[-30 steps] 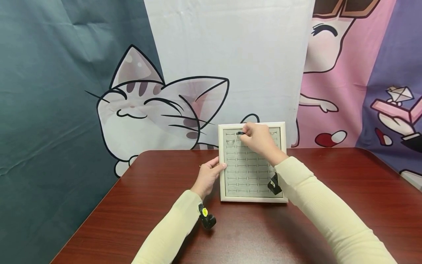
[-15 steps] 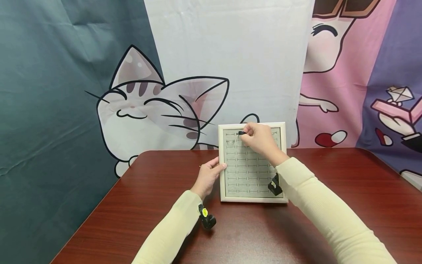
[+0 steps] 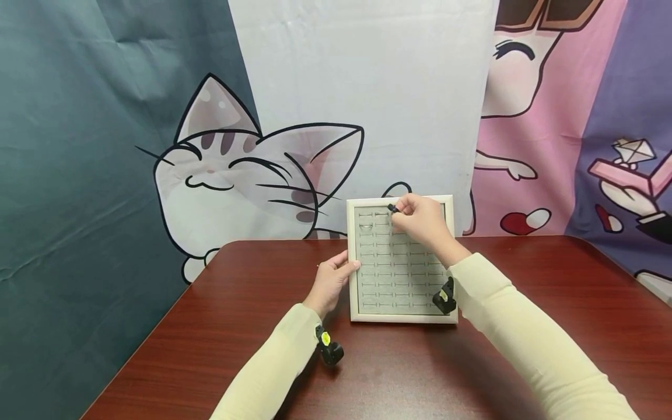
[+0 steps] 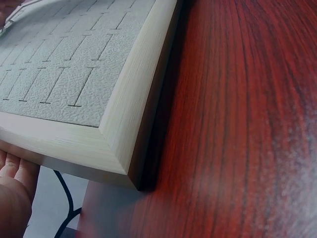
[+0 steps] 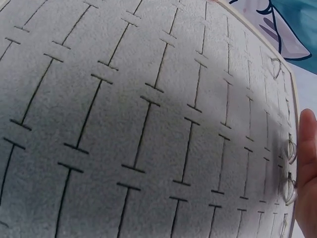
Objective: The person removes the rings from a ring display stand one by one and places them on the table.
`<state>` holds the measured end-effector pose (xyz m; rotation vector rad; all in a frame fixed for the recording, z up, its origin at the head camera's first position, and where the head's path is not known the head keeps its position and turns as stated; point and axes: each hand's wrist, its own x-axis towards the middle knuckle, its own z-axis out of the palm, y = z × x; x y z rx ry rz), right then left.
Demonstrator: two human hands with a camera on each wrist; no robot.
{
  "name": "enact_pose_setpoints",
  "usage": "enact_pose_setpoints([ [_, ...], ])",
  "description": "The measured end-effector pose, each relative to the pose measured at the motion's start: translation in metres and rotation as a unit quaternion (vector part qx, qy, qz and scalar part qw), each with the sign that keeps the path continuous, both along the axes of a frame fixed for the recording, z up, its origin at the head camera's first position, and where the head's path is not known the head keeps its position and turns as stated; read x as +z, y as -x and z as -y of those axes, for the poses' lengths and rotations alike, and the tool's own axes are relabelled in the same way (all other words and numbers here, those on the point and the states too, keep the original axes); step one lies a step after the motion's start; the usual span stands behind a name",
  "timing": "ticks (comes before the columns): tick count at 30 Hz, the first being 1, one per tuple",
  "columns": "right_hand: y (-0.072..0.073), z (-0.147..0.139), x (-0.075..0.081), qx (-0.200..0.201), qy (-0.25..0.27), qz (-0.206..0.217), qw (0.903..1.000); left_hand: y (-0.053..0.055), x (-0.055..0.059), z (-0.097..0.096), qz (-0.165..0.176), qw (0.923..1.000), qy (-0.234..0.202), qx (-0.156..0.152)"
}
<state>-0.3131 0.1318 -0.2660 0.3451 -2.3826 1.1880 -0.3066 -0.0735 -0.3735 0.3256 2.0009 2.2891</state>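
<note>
A framed ring display board point(image 3: 401, 289) with grey slotted padding stands upright on the table. The left hand point(image 3: 329, 283) grips its left edge, the thumb on the front of the frame and the fingers behind. Between thumb and fingers of the right hand point(image 3: 424, 220), a small black ring point(image 3: 392, 208) is held before the board's top row. One silver ring point(image 3: 366, 227) sits in the second row at the left. The right wrist view shows further thin rings point(image 5: 290, 189) in the slots near the fingers of the right hand point(image 5: 308, 168); the black ring is hidden there.
The board stands on a reddish-brown wooden table point(image 3: 252, 291). Behind the table hangs a printed cloth point(image 3: 367, 70) with a cartoon cat. A black cable point(image 4: 67, 198) shows beyond the table in the left wrist view.
The right hand, with the black ring pinched in it, has moved slightly right and the ring has come away from its slot in the top row. The left hand stays where it was.
</note>
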Motion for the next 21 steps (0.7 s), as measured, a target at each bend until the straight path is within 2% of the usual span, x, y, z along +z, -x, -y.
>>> enact_pose_setpoints([
  [10, -0.004, -0.010, -0.003, -0.011, 0.016, 0.006, 0.9998, -0.001, 0.000, 0.000, -0.003, 1.0000, 0.007, 0.005],
  [14, -0.004, -0.014, -0.005, -0.007, 0.032, 0.001, 0.9995, -0.003, 0.004, 0.001, -0.005, 0.9999, 0.009, -0.002],
  [21, -0.009, -0.024, -0.006, -0.005, 0.010, -0.010, 0.9999, 0.000, 0.001, 0.000, 0.002, 1.0000, 0.003, 0.004],
])
